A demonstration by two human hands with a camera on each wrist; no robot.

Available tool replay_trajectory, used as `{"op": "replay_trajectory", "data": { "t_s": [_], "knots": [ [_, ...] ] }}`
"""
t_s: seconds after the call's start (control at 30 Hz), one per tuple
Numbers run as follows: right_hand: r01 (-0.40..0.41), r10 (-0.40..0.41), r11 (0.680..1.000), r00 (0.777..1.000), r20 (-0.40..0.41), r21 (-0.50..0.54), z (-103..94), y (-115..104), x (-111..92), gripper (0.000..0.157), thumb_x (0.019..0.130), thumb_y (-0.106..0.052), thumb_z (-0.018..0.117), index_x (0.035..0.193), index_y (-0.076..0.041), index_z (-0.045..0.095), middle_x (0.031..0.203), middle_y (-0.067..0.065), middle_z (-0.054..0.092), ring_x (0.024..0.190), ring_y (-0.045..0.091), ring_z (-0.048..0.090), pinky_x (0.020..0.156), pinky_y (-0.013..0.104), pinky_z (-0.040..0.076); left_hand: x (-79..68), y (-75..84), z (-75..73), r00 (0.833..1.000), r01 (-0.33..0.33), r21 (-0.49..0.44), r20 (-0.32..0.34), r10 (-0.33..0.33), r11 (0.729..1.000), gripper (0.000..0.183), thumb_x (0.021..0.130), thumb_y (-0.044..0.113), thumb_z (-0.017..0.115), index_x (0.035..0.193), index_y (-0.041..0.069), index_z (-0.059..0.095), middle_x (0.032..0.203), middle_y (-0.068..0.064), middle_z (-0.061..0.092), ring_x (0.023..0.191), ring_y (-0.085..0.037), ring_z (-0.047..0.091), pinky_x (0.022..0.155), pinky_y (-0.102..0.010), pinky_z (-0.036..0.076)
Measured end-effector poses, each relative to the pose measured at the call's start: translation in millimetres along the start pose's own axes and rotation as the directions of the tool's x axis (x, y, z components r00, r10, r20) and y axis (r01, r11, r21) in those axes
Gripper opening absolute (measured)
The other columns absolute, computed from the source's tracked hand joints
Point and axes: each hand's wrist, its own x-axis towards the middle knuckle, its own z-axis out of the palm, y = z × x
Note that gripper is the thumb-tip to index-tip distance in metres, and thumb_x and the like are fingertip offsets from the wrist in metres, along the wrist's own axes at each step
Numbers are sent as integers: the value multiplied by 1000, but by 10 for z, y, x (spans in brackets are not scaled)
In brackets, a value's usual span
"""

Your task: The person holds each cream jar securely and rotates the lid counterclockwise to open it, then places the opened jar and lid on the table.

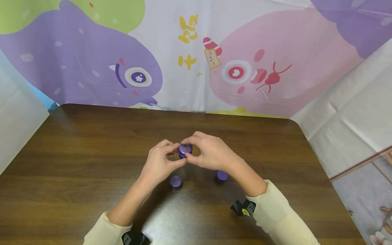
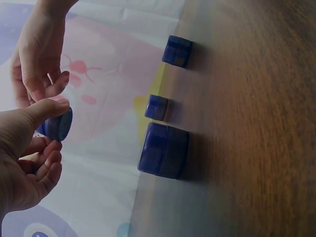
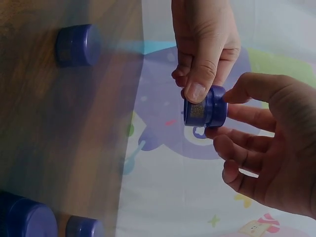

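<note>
In the head view, a small purple jar [image 1: 185,150] is held up over the table between both hands. My left hand [image 1: 159,163] pinches its labelled body [image 3: 196,112] between thumb and fingers, as the right wrist view shows. From the other side, my right hand [image 1: 211,151] has its thumb and fingertips round the smooth lid end [image 3: 218,106]. Nearer me on the table stand two more purple jars, one below the left hand [image 1: 176,182] and one by the right forearm [image 1: 222,176]. The left wrist view shows three standing jars, including a larger one [image 2: 164,149].
The jars stand on a dark wood-grain table [image 1: 76,163]. Behind its far edge hangs a cloth [image 1: 183,88] printed with cartoon creatures. Small black cameras [image 1: 243,207] sit at the sleeve cuffs.
</note>
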Motion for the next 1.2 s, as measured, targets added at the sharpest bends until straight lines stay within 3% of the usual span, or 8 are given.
{"op": "replay_trajectory", "data": {
  "t_s": [0.13, 0.3, 0.53, 0.7, 0.83, 0.97, 1.2],
  "knots": [
    [3, -3, 1000, 1000, -13, 13, 1, 8, -6, 36, 85, -31, 64, 118, -16, 63, 105, -4, 61, 74, 6, 54, 65, 22, 47, 3, -5, 5, 1000, -4, 10, -3, 4, 1000, 34, 70, 18, 81, 98, 1, 72, 85, -7, 64, 81, -22, 61, 71, -38, 53],
    [-24, 25, 999, 998, -61, 28, 10, 12, 7, 37, 83, -38, 69, 109, -12, 67, 94, -4, 63, 79, 7, 57, 69, 24, 48, 0, -2, 7, 1000, -4, 4, -4, 4, 1000, 36, 70, 18, 81, 100, 1, 72, 85, -5, 64, 81, -21, 61, 70, -38, 53],
    [5, -5, 1000, 1000, 10, 0, 6, 24, 2, 37, 83, -29, 68, 117, -14, 64, 102, -3, 62, 81, 7, 55, 70, 23, 48, 3, -2, 9, 1000, 18, 0, 9, -18, 1000, 28, 71, 16, 80, 96, 5, 72, 85, -4, 63, 82, -20, 63, 74, -34, 54],
    [-22, 22, 1000, 1000, -7, 20, 2, 32, 5, 40, 83, -34, 69, 116, -12, 64, 100, -2, 63, 84, 8, 58, 73, 25, 49, 2, -6, 15, 1000, 14, -5, 3, -14, 1000, 32, 71, 16, 80, 98, 3, 72, 85, -3, 63, 82, -21, 63, 73, -35, 54],
    [-16, 16, 1000, 1000, 13, 25, 1, 34, 13, 37, 83, -29, 69, 115, -12, 64, 97, -2, 62, 78, 7, 55, 69, 23, 47, 2, -6, 19, 1000, 3, 0, -4, -3, 1000, 31, 70, 17, 81, 97, 4, 73, 85, -3, 63, 81, -17, 62, 71, -29, 52],
    [13, -14, 1000, 999, 39, 28, 1, 42, 7, 41, 83, -24, 65, 122, -14, 61, 105, -2, 60, 74, 7, 52, 66, 22, 46, 1, -9, 23, 1000, -3, 11, -5, 3, 1000, 28, 70, 17, 81, 94, 5, 73, 84, -5, 63, 80, -18, 61, 70, -28, 51],
    [-18, 19, 1000, 1000, -21, 22, 5, 42, 3, 40, 82, -36, 70, 113, -11, 65, 100, -1, 63, 86, 9, 59, 75, 27, 50, -7, -7, 20, 1000, -2, 6, -3, 2, 1000, 31, 70, 17, 81, 96, 3, 72, 84, -4, 63, 81, -21, 61, 71, -32, 53]
  ]
}}
